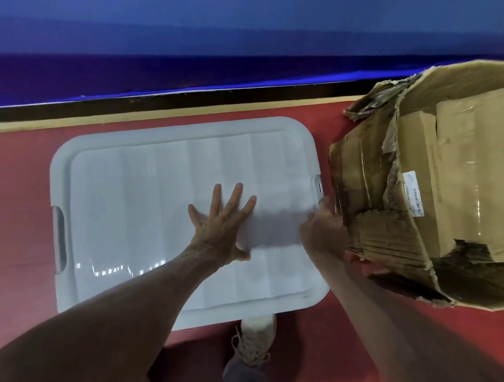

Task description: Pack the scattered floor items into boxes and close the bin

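The left hand (223,222) is pressed flat on the lid (144,198), fingers spread wide and released, nothing gripped, the palm bearing down right of the lid's middle. The right hand (322,230) is seen at the lid's right edge, just below the right latch (319,186), its fingers curled over the rim; whether the edge is actually gripped cannot be told, since the fingertips are hidden behind the hand and the cardboard beside it.

The lid is laid squarely over the bin, its long axis running left to right across the view, the far long edge toward the blue wall (234,37). The right latch lies just ahead of the right hand, a short reach forward along the same short edge, so that hand is clearly the nearer one. The left latch (58,237) is well apart from both hands, off to the left; the left hand would have to be lifted and carried across to reach it.

By the look of it, the lid is being seated and the right clasp is judged the next thing to be snapped down, with the flat palm holding the lid against shifting.

Touching the bin's right side, a torn cardboard box (424,193) is stood open, smaller cartons (475,157) packed inside. A shoe (256,336) is planted on the red floor (11,183) at the near edge.
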### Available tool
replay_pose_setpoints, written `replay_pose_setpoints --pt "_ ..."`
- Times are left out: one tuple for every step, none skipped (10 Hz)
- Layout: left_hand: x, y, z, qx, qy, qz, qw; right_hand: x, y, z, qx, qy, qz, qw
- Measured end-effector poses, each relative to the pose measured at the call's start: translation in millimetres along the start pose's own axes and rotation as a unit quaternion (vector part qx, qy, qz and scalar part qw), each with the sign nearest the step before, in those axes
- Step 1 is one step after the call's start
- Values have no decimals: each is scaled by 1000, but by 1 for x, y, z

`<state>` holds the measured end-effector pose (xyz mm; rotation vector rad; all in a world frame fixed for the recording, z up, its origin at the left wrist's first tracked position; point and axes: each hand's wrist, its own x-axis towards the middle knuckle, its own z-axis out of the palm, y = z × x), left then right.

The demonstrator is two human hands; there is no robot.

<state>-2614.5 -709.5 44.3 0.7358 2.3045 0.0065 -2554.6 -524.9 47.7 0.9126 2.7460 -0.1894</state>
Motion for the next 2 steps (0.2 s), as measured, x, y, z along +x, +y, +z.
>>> replay_pose_setpoints --pt "-8 -3 -21 -96 -7 5 995 3 1 -11 107 -120 73 984" --pt "-34 -24 -67 -339 52 -44 938 5 -23 -50 175 -140 20 974"
